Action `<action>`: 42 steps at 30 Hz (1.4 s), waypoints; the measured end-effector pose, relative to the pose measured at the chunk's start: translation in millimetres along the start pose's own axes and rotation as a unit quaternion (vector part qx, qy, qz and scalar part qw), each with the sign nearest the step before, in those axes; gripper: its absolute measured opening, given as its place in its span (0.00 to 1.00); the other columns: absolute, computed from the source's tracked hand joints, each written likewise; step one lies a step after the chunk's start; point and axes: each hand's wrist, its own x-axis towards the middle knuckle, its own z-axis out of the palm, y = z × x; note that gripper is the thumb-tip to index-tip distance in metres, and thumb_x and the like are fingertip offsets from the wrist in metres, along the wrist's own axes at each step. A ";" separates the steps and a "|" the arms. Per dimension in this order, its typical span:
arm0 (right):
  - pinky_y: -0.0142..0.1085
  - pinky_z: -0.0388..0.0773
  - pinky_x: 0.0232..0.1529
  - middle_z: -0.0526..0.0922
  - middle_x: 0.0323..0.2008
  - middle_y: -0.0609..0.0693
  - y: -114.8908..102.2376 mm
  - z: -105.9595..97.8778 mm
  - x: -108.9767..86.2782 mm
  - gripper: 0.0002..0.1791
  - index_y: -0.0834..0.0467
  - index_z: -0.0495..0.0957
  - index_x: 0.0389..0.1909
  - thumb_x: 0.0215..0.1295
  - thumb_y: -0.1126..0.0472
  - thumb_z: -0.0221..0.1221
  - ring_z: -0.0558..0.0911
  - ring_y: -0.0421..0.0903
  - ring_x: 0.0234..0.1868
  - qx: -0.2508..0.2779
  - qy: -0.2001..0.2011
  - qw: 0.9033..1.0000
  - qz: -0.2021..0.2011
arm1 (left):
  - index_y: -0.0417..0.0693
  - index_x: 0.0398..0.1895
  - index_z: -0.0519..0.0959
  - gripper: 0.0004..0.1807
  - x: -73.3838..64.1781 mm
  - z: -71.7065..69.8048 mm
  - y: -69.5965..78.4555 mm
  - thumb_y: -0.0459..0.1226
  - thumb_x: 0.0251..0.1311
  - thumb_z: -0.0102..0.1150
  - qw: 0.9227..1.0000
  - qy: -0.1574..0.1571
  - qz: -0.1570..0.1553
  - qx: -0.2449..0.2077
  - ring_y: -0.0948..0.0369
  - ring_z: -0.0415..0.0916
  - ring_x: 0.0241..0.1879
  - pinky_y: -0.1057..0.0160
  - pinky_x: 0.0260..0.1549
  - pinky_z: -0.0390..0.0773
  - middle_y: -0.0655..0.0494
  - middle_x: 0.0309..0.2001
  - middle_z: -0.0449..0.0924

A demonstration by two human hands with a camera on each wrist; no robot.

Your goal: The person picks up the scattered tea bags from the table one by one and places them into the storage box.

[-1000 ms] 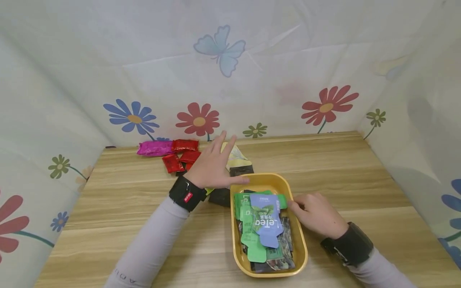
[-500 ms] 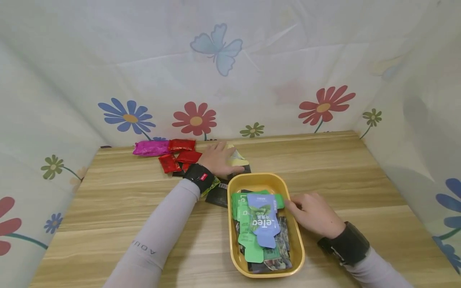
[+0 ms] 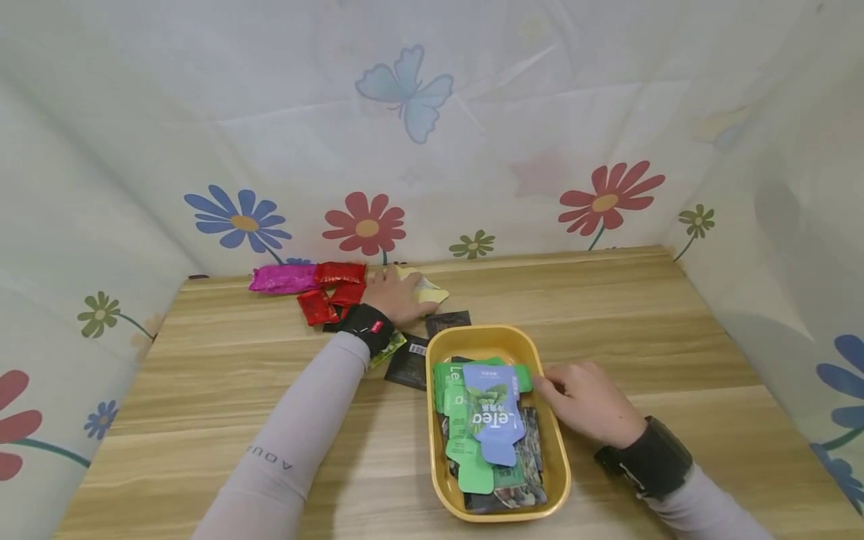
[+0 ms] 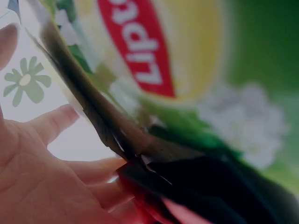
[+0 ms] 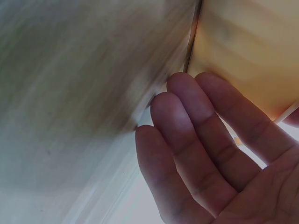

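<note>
My left hand [image 3: 394, 298] lies at the back among the sachets, its fingers spread and touching a pale yellow sachet [image 3: 432, 293]. A black sachet [image 3: 448, 322] lies just in front of that one. In the left wrist view, a green and yellow Lipton tea sachet [image 4: 187, 56] looms close to the camera beside the palm. My right hand [image 3: 590, 399] holds the right rim of a yellow plastic tray [image 3: 563, 465], thumb at the rim and fingers [image 5: 175, 121] against its outer wall. Green flattened tea packets [image 3: 475, 472] and a purple LeTea packet [image 3: 498, 424] lie inside the tray.
Several red sachets [image 3: 315, 307] and a magenta packet [image 3: 283, 278] lie left of my left hand. Another black sachet [image 3: 408, 366] sits against the tray's left side. A flower-printed sheet [image 3: 513, 150] rises behind the wooden table [image 3: 607, 300].
My left hand came down onto the sachets, then shifted left with the yellow sachet, baring the black one in front. My right hand stayed at the tray's rim.
</note>
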 end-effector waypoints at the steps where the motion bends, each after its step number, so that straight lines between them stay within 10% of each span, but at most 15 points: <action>1: 0.31 0.59 0.19 0.61 0.13 0.37 0.1 0.3 -0.2 0.23 0.45 0.67 0.13 0.73 0.49 0.52 0.63 0.35 0.15 0.000 0.000 1.000 0.000 | 0.62 0.77 0.63 0.48 0.0 -0.4 -0.3 0.72 0.54 0.45 1.000 0.001 -0.007 -0.002 0.38 0.58 0.66 0.40 0.61 0.64 0.33 0.69 0.59; 20: 0.31 0.59 0.19 0.61 0.13 0.37 0.0 1.9 -0.7 0.23 0.46 0.69 0.14 0.72 0.50 0.52 0.63 0.36 0.15 -0.003 -0.002 1.000 0.003 | 0.62 0.79 0.56 0.63 5.9 -3.9 -11.6 0.74 0.35 0.59 0.999 0.002 -0.050 0.008 0.42 0.56 0.60 0.44 0.59 0.66 0.34 0.64 0.60; 42: 0.31 0.60 0.19 0.61 0.13 0.38 1.9 0.1 1.5 0.23 0.45 0.69 0.14 0.73 0.49 0.51 0.64 0.36 0.16 -0.004 -0.005 1.000 0.003 | 0.48 0.76 0.59 0.61 -0.6 -16.8 -12.6 0.69 0.38 0.62 0.999 0.006 -0.051 -0.017 0.44 0.57 0.64 0.41 0.63 0.61 0.40 0.68 0.63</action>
